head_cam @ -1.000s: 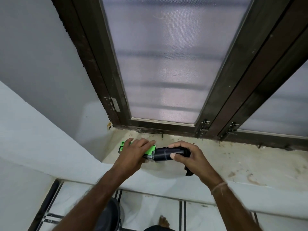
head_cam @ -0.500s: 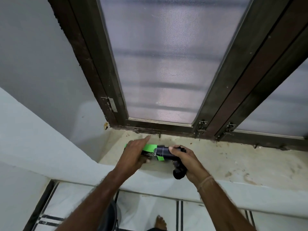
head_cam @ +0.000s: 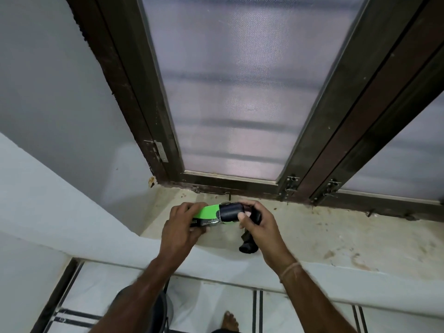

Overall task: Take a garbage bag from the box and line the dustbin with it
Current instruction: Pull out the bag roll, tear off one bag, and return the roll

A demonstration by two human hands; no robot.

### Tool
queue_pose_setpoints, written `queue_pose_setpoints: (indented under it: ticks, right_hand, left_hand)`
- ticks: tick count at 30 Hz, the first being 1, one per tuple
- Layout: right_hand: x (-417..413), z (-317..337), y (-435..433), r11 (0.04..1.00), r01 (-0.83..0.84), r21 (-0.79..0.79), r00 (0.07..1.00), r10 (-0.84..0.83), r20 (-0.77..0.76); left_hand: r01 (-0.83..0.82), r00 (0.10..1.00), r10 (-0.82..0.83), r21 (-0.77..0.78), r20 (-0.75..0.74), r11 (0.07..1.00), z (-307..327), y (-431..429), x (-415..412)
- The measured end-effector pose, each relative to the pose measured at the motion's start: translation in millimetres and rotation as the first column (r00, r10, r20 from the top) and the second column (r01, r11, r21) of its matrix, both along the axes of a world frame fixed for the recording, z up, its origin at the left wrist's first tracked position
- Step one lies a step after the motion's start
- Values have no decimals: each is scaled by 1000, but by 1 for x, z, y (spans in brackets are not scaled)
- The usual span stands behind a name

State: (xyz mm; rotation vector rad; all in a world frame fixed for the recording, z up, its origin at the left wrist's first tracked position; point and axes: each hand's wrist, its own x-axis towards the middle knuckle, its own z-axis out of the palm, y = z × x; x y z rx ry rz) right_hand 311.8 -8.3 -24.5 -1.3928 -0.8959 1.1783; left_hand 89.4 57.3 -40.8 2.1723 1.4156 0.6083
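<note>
sill, left end | left hand (head_cam: pixel 183 227) clamped on box (head_cam: pixel 206 213) | right hand (head_cam: pixel 260 224) fingers pinching bag roll (head_cam: pixel 229 212) | pulling straight out, box braced flat

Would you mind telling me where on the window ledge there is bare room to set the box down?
The stained ledge is bare right of the right hand, between window frame and front edge. It is crowded around the green box and black bag roll, where the left hand also sits.
</note>
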Motion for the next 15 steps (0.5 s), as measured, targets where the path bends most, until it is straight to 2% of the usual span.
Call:
queue_pose_setpoints:
  ticks: [2, 8, 11, 15]
  right_hand:
    - [-9, 0, 4, 996, 77, 52, 995, -80, 62]
    - [-8, 10, 6, 986, 78, 149, 993, -91, 81]
    - [-15, 11, 6, 990, 15, 141, 981, -41, 188]
    - [-12, 16, 7, 985, 69, 158, 969, -104, 226]
  left_hand:
    - [-15, 999, 14, 12, 47, 1000, 3, -5, 6]
    - [-99, 976, 110, -68, 185, 993, 3, -6, 5]
    - [-59, 974, 71, -62, 215, 996, 7, -8, 8]
    - [-22, 966, 36, -58, 254, 998, 12, -10, 11]
